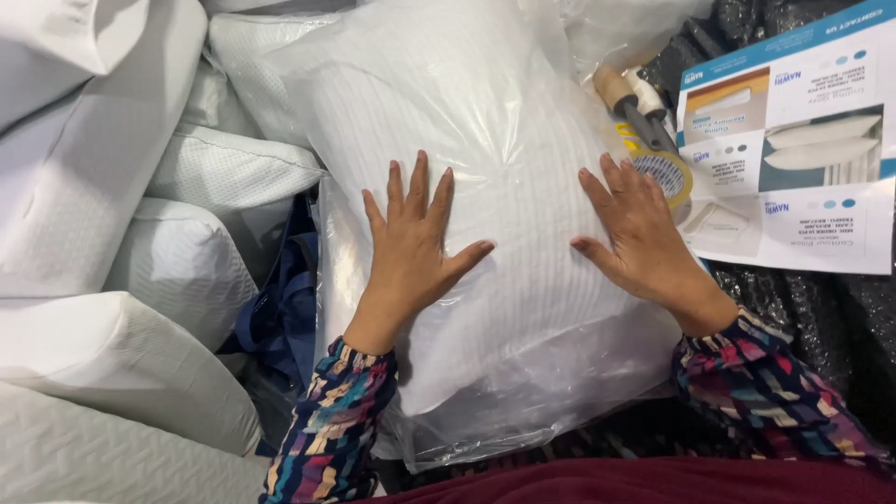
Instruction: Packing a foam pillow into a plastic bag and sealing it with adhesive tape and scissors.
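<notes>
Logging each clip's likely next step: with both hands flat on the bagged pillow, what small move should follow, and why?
Probably reach the right hand to the tape dispenser just beyond its fingers. Both hands, left hand too, press flat on the pillow in its clear plastic bag, whose loose edge near the person looks unsealed.

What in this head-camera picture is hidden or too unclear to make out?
- Head view: the bagged pillow runs past the top edge, so its far end is unseen.
- Head view: the tape dispenser is partly covered by the right hand and the pillow.
- Head view: what lies under the left hand and right hand is hidden by the palms.
- Head view: the printed leaflets are cut by the right edge.
- Head view: the stacked white pillows run off the left edge.
</notes>
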